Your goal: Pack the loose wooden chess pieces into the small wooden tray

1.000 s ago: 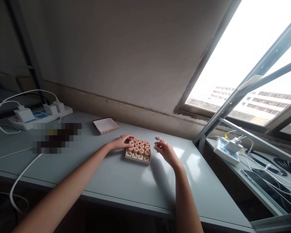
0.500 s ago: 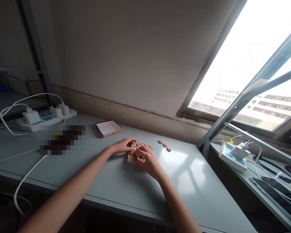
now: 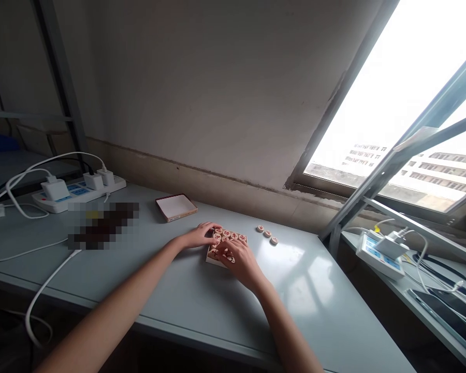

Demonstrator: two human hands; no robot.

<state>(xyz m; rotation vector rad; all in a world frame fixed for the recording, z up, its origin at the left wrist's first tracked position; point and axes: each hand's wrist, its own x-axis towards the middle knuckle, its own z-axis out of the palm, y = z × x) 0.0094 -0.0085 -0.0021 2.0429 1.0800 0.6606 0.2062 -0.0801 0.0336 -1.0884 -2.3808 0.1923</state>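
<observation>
A shallow box [image 3: 210, 257] packed with several round wooden chess pieces [image 3: 230, 236] sits on the grey table [image 3: 186, 290]. My left hand [image 3: 199, 235] rests against the box's left edge, its fingers curled onto the far corner. Over the near half of the box lies my right hand [image 3: 238, 259], fingers bent down onto the pieces and hiding them. I cannot make out whether it pinches one. Three loose pieces [image 3: 267, 233] lie in a row on the table to the right of the box.
The box lid [image 3: 176, 207] lies upturned at the back left. A power strip [image 3: 77, 189] with plugs and white cables stands far left. A second strip [image 3: 379, 254] and cables are on the lower shelf at right, under the window frame.
My right hand came from the loose pieces at the right to lie over the box. The left hand has stayed at the box's edge. The view has shifted slightly.
</observation>
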